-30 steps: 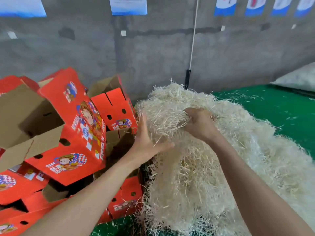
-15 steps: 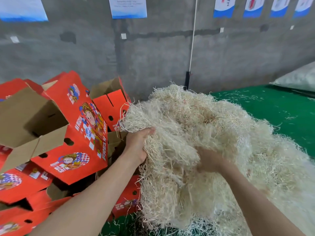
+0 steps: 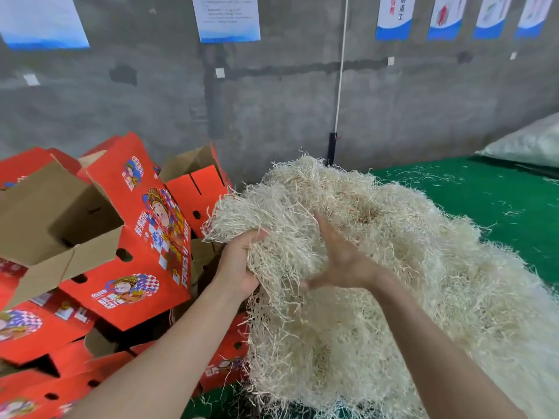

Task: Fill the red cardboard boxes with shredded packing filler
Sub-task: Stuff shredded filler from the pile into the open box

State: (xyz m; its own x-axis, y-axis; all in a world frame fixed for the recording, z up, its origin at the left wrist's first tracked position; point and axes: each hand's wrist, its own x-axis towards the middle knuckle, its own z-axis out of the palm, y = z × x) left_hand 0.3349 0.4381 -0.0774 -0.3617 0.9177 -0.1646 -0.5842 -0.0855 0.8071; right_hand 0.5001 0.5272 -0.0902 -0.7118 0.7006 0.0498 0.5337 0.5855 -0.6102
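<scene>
Shredded packing filler point(image 3: 393, 282): pale, straw-coloured, fine tangled strands, lying in one large loose heap on the green floor covering point(image 3: 490, 204), against the left-hand pile of cartons.
Red cardboard boxes point(image 3: 142, 285): printed cartons with brown inner faces, tumbled in a disorderly pile at the left, several tipped on edge or on their sides.
Nearest open box point(image 3: 57, 213): mouth turned towards the camera, flaps out; bare brown interior, no filler seen inside.
Left hand point(image 3: 239, 264): clenched on a clump of shredded packing filler at the heap's left edge, fingers buried in the strands, just beside the cartons.
Right hand point(image 3: 340, 261): fingers spread and straight, laid against the filler near the clump, grasping nothing; somewhat blurred.
Clump: not separated; strands ran unbroken from it into the main heap.
Work done: judged nil as far as visible; no carton in view contained filler. Boxes lower in the pile could not be checked.
Work left: judged to be nearly all of it, namely freeing the handful, carrying it to an open carton, and repeating for each box.
Step in hand: judged to be pulling a portion off the heap.
Surroundings: grey concrete wall point(image 3: 272, 110) with blue-and-white paper notices point(image 3: 227, 19); pale woven sack point(image 3: 526, 143) at the far right; stray strands on the green covering.
</scene>
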